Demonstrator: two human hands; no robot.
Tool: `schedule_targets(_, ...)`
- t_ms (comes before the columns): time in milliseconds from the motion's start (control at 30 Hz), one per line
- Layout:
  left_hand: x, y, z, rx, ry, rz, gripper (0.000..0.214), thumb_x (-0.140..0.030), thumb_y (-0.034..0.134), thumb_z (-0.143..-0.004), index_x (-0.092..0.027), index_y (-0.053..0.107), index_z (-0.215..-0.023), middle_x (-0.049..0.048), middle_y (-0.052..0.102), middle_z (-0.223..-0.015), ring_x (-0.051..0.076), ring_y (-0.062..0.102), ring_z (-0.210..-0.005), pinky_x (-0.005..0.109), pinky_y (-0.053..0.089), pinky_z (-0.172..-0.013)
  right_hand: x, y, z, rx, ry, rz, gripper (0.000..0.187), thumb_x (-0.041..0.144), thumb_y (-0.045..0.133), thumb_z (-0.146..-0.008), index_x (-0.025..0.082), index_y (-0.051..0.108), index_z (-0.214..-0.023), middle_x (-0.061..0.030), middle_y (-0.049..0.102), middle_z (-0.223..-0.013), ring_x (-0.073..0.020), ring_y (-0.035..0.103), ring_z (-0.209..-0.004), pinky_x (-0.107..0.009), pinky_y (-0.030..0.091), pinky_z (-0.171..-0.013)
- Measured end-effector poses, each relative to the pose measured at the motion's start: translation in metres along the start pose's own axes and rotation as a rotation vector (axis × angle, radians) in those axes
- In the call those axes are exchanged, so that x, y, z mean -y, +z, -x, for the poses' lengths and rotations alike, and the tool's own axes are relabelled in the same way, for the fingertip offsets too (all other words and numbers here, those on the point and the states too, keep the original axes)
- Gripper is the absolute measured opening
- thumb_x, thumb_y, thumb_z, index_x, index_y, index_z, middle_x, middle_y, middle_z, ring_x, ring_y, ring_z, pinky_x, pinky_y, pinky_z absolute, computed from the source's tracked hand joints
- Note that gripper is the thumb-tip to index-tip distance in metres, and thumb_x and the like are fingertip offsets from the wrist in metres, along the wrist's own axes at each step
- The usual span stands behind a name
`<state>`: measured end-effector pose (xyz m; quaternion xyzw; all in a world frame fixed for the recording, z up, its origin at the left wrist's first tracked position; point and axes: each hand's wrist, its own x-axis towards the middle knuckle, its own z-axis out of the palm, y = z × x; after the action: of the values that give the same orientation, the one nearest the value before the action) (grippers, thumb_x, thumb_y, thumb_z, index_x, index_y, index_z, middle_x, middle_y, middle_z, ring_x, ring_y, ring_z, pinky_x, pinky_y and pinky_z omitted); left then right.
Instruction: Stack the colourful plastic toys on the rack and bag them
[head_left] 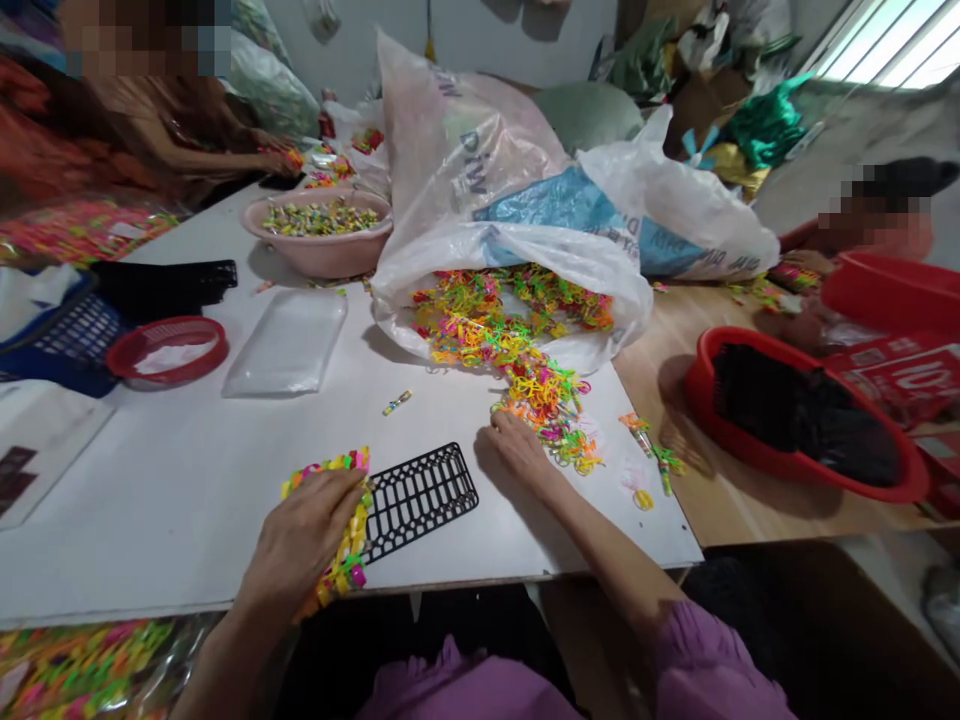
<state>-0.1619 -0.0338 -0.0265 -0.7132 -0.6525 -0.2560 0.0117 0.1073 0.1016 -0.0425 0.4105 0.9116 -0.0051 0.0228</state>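
Note:
My left hand [311,525] is laid over a row of bright yellow, green and pink plastic pieces [352,545], its fingers together and curved around them. These pieces sit on the left part of a black plastic rack [424,495] with slots, near the table's front edge. My right hand [517,450] is at the left edge of a loose pile of colourful plastic pieces [547,395], fingertips closed on one of them. The pile spills out of a large white plastic sack [630,300] lying open on its side. One small wrapped piece [397,403] lies alone behind the rack.
A pink basin [322,255] full of small wrapped pieces stands at the back left. Clear plastic bags [289,343], a red basket [169,365] and a blue basket [67,330] are to the left. A red tub [712,420] stands right. Two other people sit at the table.

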Motion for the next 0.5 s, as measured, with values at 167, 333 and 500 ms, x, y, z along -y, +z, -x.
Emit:
schedule_targets(167, 0.001, 0.000, 0.003, -0.002, 0.000, -0.030, 0.037, -0.041, 0.036, -0.091, -0.017, 0.065, -0.095, 0.0052, 0.069, -0.092, 0.019, 0.064, -0.087, 0.029, 0.047, -0.082, 0.004, 0.014, 0.030, -0.010, 0.105, -0.106, 0.018, 0.015, 0.043, -0.090, 0.018, 0.059, -0.097, -0.0060, 0.057, -0.093, -0.0165, 0.051, -0.087, -0.025, 0.038, -0.076)
schedule_targets(333, -0.003, -0.001, 0.003, 0.004, 0.007, -0.055, 0.034, -0.038, 0.037, -0.091, -0.017, 0.063, -0.098, 0.0054, 0.069, -0.093, 0.019, 0.063, -0.088, 0.030, 0.047, -0.082, 0.007, 0.006, 0.004, -0.025, 0.364, -0.088, 0.023, 0.020, 0.037, -0.092, 0.017, 0.056, -0.105, -0.0101, 0.057, -0.097, -0.0204, 0.053, -0.090, -0.027, 0.039, -0.069)
schedule_targets(500, 0.002, -0.002, 0.001, 0.021, 0.030, -0.021, 0.032, -0.036, 0.037, -0.091, -0.017, 0.062, -0.098, 0.0055, 0.068, -0.094, 0.019, 0.062, -0.088, 0.031, 0.046, -0.084, 0.024, 0.011, 0.014, 0.006, 0.353, -0.071, 0.018, 0.013, 0.040, -0.087, 0.016, 0.057, -0.093, -0.0106, 0.058, -0.096, -0.0196, 0.054, -0.089, -0.026, 0.039, -0.070)
